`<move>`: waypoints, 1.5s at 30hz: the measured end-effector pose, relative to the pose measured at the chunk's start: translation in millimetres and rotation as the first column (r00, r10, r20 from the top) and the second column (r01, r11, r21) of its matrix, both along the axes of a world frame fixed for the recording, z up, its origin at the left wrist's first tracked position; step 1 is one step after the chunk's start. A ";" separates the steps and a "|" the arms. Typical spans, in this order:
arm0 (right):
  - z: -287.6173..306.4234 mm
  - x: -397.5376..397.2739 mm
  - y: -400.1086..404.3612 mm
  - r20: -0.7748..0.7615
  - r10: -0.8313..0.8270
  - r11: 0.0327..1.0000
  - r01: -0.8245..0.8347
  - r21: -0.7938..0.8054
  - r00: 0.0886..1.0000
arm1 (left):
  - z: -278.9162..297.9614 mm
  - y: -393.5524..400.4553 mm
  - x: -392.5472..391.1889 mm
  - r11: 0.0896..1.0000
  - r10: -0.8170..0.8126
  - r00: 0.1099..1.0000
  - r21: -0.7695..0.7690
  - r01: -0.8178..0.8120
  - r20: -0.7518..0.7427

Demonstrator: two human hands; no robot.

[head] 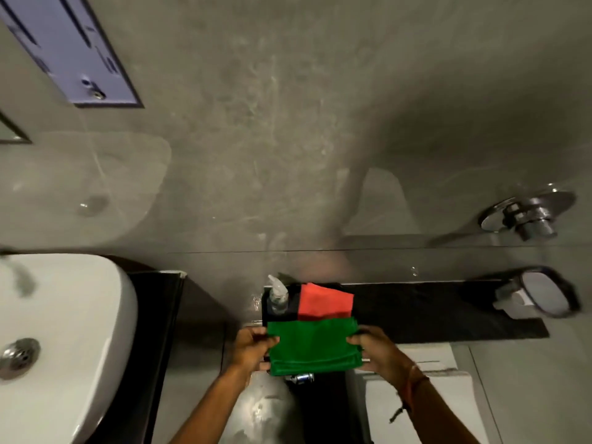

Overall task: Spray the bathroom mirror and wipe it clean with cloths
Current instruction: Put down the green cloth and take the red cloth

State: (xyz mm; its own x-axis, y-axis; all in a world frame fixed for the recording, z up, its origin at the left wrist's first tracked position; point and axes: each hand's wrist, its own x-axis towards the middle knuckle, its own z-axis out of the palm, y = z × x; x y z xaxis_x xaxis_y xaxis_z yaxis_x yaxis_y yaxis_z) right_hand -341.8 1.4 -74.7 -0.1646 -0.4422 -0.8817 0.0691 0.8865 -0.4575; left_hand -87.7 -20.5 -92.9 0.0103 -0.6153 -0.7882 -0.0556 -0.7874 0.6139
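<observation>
Both hands, left hand (pixel 253 346) and right hand (pixel 368 346), grip the folded green cloth (pixel 312 346); next, I'd guess, it gets set on the dark shelf (pixel 448 312) beside the red cloth (pixel 323 301).

Dark ledge (pixel 448 312) bears a red cloth (pixel 323 301), seemingly a pump bottle (pixel 278 298)

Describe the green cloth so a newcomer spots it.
Right of the white sink, a black ledge runs along the grey wall. At its left end, left hand and right hand hold a folded green cloth by its sides. The red cloth behind it lies unheld.
</observation>
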 end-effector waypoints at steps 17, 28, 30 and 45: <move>-76.2 44.1 -77.0 -0.616 0.207 0.955 -0.294 -0.042 0.760 | -21.4 -39.8 80.1 0.580 -0.087 0.015 0.038 0.814 0.996; -9.4 24.0 -78.1 -0.574 -0.166 0.833 -0.198 -0.517 0.802 | 54.9 -65.4 74.1 0.480 0.117 -0.008 -0.050 0.876 0.993; 2.8 10.0 -66.9 -0.603 -0.135 0.778 -0.292 -0.555 0.786 | 58.7 -63.1 70.6 0.478 0.145 0.022 -0.089 0.874 0.989; 333.1 183.4 -103.7 -0.855 0.291 -0.291 -0.812 -0.506 0.429 | 256.1 0.6 79.0 0.707 0.103 0.597 -0.364 -0.607 -0.795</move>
